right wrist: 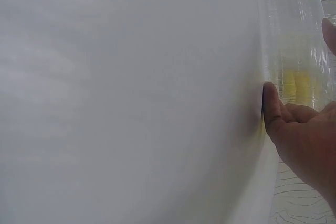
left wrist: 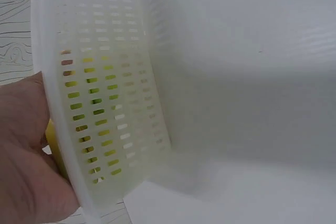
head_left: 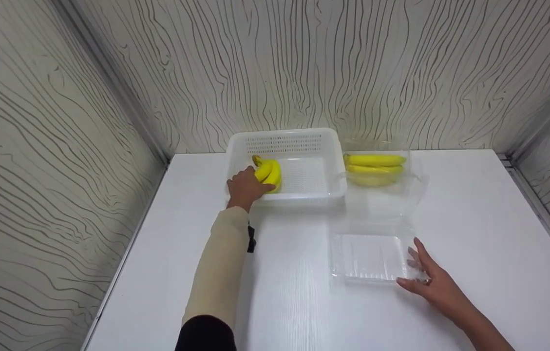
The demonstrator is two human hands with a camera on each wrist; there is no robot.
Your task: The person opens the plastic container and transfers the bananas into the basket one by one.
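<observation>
My left hand [head_left: 244, 187] reaches into a white perforated basket [head_left: 304, 139] at the back of the table and grips a yellow banana bunch [head_left: 269, 174] at its left side. In the left wrist view the basket wall [left wrist: 100, 103] fills the frame beside my left hand [left wrist: 26, 156], with yellow showing through the slots. My right hand [head_left: 430, 280] rests with straight fingers against the right edge of an open clear plastic clamshell box [head_left: 369, 256]; its thumb [right wrist: 270, 108] touches the box's edge [right wrist: 294, 51]. Another banana bunch [head_left: 374, 168] lies in a clear container to the basket's right.
The white table [head_left: 474, 219] stands in a corner of wood-grain walls [head_left: 279, 63]. Metal strips run along the table's left and right sides.
</observation>
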